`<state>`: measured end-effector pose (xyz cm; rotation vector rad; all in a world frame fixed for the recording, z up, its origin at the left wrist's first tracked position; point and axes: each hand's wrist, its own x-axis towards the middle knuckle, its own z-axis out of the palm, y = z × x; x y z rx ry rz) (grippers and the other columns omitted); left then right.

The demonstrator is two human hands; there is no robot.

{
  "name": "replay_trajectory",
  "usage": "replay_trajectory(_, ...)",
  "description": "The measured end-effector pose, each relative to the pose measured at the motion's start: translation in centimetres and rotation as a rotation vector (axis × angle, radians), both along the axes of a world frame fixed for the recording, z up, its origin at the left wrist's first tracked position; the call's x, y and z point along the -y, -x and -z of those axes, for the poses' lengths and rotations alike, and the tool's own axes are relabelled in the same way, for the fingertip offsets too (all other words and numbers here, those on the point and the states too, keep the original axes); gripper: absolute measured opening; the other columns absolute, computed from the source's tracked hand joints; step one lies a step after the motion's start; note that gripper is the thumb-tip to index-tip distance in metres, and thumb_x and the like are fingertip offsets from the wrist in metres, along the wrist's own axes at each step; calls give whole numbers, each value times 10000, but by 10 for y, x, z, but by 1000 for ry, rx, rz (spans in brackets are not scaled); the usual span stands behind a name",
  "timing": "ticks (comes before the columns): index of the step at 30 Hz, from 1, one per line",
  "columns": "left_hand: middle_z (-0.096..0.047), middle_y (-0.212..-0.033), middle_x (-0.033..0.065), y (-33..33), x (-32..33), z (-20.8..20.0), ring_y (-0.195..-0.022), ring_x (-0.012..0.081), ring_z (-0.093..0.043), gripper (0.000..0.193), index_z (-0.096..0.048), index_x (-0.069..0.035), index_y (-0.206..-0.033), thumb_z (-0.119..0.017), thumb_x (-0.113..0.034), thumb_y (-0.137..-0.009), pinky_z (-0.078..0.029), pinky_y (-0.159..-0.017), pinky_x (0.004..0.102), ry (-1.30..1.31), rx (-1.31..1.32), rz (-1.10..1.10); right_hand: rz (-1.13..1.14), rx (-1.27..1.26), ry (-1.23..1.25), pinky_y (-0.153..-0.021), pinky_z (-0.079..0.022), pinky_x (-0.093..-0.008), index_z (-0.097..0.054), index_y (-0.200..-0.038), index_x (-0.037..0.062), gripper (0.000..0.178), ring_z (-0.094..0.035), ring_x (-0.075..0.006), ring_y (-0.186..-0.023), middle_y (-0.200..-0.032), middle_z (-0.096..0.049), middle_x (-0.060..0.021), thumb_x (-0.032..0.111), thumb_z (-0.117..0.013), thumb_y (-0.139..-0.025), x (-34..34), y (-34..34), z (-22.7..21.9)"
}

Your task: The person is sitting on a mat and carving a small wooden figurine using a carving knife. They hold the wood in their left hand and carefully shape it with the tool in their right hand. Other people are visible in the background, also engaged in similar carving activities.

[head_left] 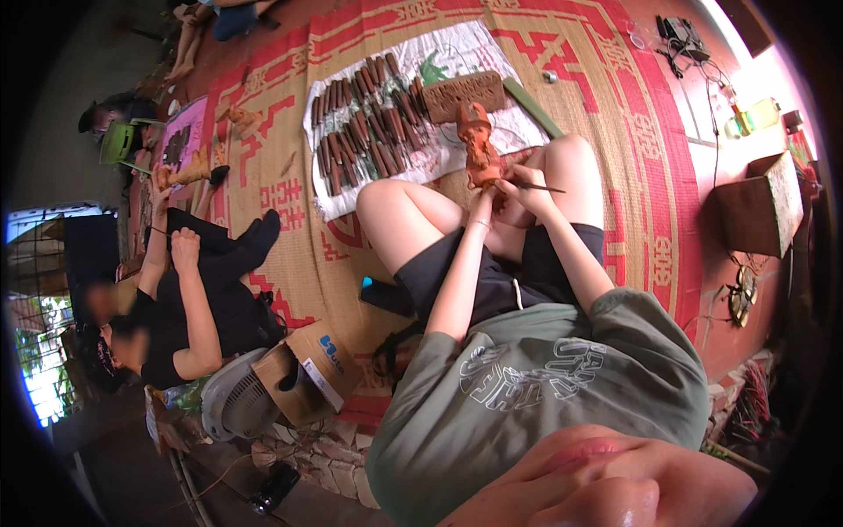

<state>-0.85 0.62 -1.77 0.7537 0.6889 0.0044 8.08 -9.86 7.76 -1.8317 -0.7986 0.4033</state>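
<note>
Between my bent knees stands a reddish-brown carved wooden figurine (pixel 479 145), with its lower end in my lap. My left hand (pixel 487 198) is closed around the figurine near its base, its fingers partly hidden. My right hand (pixel 525 193) pinches a thin dark carving tool (pixel 548 188) against the lower part of the figurine; the tool's working tip is hidden. Just past the figurine lies a carved wooden block (pixel 464 95). Rows of brown-handled carving tools (pixel 364 119) are laid out on a white cloth (pixel 421 54) ahead of me.
A green strip (pixel 532 107) borders the cloth at right. On the left a co-worker (pixel 198 299) sits holding a carved wooden piece (pixel 186 175) and a thin tool. A cardboard box (pixel 306 362) and grey fan (pixel 233 400) stand at lower left, a wooden box (pixel 762 206) at right.
</note>
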Motion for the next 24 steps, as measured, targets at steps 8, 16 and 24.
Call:
replay_trajectory(8,-589,-620,49,-2,0,-21,-503,134,-561,184,-578,-53,-810,-553,-235,-815,-420,-431,223,70,14,2,0,-76,55,-556,-464,-264,-574,-788,-19,164,-569,-135,-591,-645,-598,-104,133,-631,-769,2,4,-11)
replay_trajectory(16,-585,-613,47,-2,2,-32,-491,123,-555,212,-588,-45,-810,-609,-254,-781,-420,-423,218,24,-37,-14,26,-85,117,-547,-443,-262,-545,-765,-14,135,-535,-130,-579,-626,-539,-80,105,-609,-775,-2,8,-6)
replay_trajectory(24,-576,-616,38,-3,5,-31,-482,116,-547,186,-574,-46,-810,-615,-225,-783,-408,-409,215,-26,-32,7,171,90,43,-556,-439,-276,-535,-735,-11,116,-545,-168,-609,-677,-541,-106,95,-572,-768,0,11,-1)
